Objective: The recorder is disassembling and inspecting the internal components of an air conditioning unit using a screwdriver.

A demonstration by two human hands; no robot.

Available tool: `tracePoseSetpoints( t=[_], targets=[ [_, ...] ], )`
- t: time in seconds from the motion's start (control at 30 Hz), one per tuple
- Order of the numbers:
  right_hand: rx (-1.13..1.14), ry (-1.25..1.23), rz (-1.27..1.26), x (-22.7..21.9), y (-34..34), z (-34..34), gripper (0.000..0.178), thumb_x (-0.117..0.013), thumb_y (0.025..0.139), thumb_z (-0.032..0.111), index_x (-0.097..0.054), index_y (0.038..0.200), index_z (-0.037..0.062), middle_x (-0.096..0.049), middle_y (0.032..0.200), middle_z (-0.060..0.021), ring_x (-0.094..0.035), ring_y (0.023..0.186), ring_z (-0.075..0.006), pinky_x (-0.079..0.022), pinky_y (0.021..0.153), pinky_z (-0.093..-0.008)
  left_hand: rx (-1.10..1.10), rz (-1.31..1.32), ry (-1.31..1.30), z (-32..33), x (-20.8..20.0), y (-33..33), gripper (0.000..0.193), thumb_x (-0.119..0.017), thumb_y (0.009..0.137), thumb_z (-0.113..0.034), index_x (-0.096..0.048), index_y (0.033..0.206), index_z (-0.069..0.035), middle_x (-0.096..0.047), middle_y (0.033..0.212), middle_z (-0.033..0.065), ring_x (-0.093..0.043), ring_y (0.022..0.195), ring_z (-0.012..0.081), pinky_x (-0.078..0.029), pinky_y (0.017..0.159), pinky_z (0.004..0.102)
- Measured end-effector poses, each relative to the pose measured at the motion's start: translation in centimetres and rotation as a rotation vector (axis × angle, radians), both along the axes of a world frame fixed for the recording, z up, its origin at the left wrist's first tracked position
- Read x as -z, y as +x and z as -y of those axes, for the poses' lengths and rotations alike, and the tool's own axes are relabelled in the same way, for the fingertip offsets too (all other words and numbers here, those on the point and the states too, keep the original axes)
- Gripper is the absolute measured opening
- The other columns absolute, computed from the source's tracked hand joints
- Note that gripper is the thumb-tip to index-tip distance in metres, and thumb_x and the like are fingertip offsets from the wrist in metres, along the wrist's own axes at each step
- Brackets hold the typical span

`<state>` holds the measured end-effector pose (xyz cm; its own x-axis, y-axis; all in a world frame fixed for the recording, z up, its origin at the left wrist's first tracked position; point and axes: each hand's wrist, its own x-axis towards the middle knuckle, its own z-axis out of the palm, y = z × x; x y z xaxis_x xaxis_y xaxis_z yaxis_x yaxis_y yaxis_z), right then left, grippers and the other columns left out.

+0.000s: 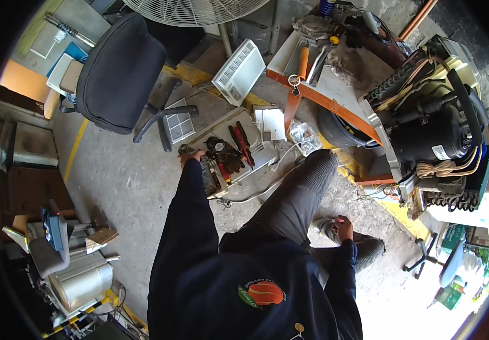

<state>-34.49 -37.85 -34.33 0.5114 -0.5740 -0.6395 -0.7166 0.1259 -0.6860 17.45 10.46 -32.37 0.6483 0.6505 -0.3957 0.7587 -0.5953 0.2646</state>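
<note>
My left arm reaches forward, and my left hand (192, 158) is at the left edge of a low pale tray (206, 135) of tools on the floor. Its fingers are curled at a small dark metallic piece there; what they grip is too small to make out. In the tray lie red-handled pliers (242, 143), a round black tool (217, 146) and dark gloves or cloth (233, 164). My right hand (343, 229) rests by my right knee, closed around a small object with a red end, mostly hidden by the fingers.
An orange-edged workbench (326, 102) at the right bears an opened air-conditioner unit with a black compressor (434, 133). A white louvred panel (238, 72), a black office chair (121, 73) and a large fan (196, 10) stand ahead. A pale cable (258, 194) crosses the floor near my leg.
</note>
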Motion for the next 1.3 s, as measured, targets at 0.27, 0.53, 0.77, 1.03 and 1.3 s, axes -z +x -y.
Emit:
tracePoseSetpoints(
  t=[0.27,0.53,0.77,1.03,1.3],
  targets=[
    [0.038,0.042,0.080,-1.0,1.7,-0.2,0.035,-0.063,0.098,0.013,-0.060,0.131,0.0005,-0.069,0.089,-0.0133,-0.065,0.065,-0.0187,-0.049,0.055,-0.0274,-0.006,0.110,-0.038,-2.5,-0.9,-3.5,0.095,-0.089,0.059,-0.055,-0.045,0.120,0.003,-0.070,0.109,0.0246,-0.071,0.097,0.0397,-0.056,0.088,0.0464],
    [0.012,0.063,0.035,-1.4,2.1,-0.5,0.036,-0.063,0.095,0.012,-0.062,0.128,-0.0009,-0.070,0.089,-0.0136,-0.066,0.065,-0.0193,-0.051,0.057,-0.0283,-0.010,0.353,-0.116,-3.3,-9.5,-8.4,0.092,-0.087,0.061,-0.057,-0.049,0.117,0.005,-0.071,0.107,0.0244,-0.070,0.096,0.0408,-0.056,0.086,0.0462],
    [-0.042,0.001,0.048,-0.6,2.4,0.1,0.033,-0.063,0.096,0.010,-0.063,0.128,-0.0003,-0.069,0.090,-0.0128,-0.065,0.064,-0.0187,-0.050,0.056,-0.0274,0.158,0.665,-0.367,-1.4,-20.2,-11.9,0.078,-0.087,0.071,-0.047,-0.054,0.116,0.007,-0.071,0.103,0.0218,-0.071,0.090,0.0358,-0.056,0.082,0.0413],
    [-0.172,-0.183,0.621,-21.4,13.4,-11.4,0.036,-0.070,0.091,0.011,-0.064,0.126,0.0003,-0.072,0.098,-0.0105,-0.067,0.083,-0.0202,-0.055,0.080,-0.0317,0.654,0.722,-0.753,6.5,-37.0,-18.1,0.054,-0.083,0.082,-0.021,-0.055,0.120,0.005,-0.071,0.101,0.0172,-0.070,0.081,0.0246,-0.056,0.075,0.0341],
    [-0.539,-0.366,1.337,-34.2,20.1,-14.7,0.068,-0.085,0.080,0.019,-0.054,0.137,0.0008,-0.058,0.133,-0.0156,-0.058,0.115,-0.0285,-0.045,0.103,-0.0398,1.236,0.783,-0.965,17.2,-43.2,-22.2,0.050,-0.081,0.083,-0.010,-0.053,0.122,0.003,-0.071,0.101,0.0154,-0.068,0.079,0.0195,-0.055,0.073,0.0309]
  ],
)
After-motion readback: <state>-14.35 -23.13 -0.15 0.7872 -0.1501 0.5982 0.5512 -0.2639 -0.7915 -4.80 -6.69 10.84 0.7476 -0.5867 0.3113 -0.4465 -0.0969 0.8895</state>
